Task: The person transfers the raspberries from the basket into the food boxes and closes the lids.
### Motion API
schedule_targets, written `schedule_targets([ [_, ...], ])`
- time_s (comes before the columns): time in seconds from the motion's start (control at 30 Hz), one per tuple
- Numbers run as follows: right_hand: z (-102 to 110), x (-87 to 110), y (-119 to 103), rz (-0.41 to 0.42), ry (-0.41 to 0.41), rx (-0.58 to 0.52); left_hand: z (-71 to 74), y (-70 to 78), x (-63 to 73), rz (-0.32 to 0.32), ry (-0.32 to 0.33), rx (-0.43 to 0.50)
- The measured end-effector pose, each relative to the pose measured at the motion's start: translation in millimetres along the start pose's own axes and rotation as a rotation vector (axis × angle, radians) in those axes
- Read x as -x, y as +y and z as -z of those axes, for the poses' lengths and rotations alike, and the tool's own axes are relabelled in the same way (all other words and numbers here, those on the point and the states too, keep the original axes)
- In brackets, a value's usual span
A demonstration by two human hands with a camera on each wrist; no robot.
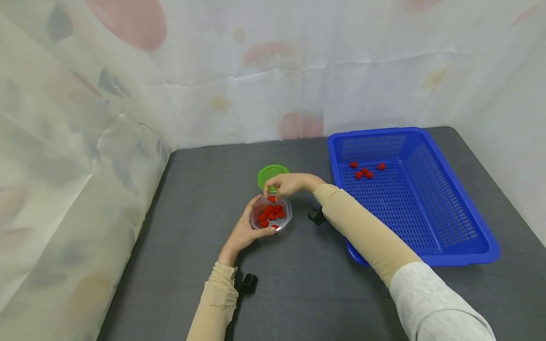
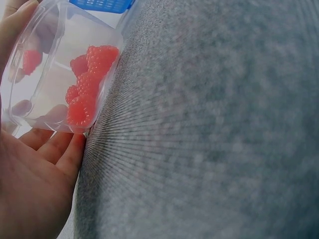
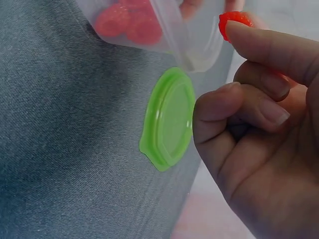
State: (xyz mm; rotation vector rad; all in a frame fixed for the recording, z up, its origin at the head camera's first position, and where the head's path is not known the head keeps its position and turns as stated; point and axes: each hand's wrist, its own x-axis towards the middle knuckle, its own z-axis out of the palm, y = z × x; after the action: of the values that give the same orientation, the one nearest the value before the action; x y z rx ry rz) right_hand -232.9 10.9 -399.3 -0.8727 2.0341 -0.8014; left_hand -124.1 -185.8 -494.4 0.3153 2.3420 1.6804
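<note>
A clear plastic container [image 1: 287, 207] stands on the grey table with several raspberries [image 1: 271, 216] in it. My left hand [image 1: 246, 234] grips it from the left, thumb on the near side and fingers round the far side; the left wrist view shows the container's wall [image 2: 56, 74] close up. Over the far rim, my right hand [image 1: 291, 183] pinches one raspberry [image 3: 232, 22] between thumb and forefinger, its other fingers curled in. Just beyond the container a green lid [image 1: 268, 173] lies on the table, partly covered by the right hand in the head view.
To the right stands a blue plastic basket [image 1: 462, 189] with slotted walls. Several raspberries [image 1: 364, 171] lie in its far left part. A patterned white sheet [image 1: 256, 94] hangs behind the grey table [image 1: 204, 189] and along its left side.
</note>
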Motion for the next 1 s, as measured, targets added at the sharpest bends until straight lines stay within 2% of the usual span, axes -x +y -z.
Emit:
schedule_targets([
  [0.13, -2.6, -2.1, 0.5, -0.02, -0.003, -0.002, 0.9, 3.7, 0.2, 0.022, -0.007, 0.001],
  [0.37, -7.1, -4.7, 1.0, -0.056, -0.004, 0.031, 2.0, 25.3, 6.9, 0.035, -0.021, -0.005],
  [1.0, -11.2, -4.4, 3.5, -0.063, 0.017, 0.051, 2.0, 27.3, 6.5, 0.033, -0.021, 0.011],
])
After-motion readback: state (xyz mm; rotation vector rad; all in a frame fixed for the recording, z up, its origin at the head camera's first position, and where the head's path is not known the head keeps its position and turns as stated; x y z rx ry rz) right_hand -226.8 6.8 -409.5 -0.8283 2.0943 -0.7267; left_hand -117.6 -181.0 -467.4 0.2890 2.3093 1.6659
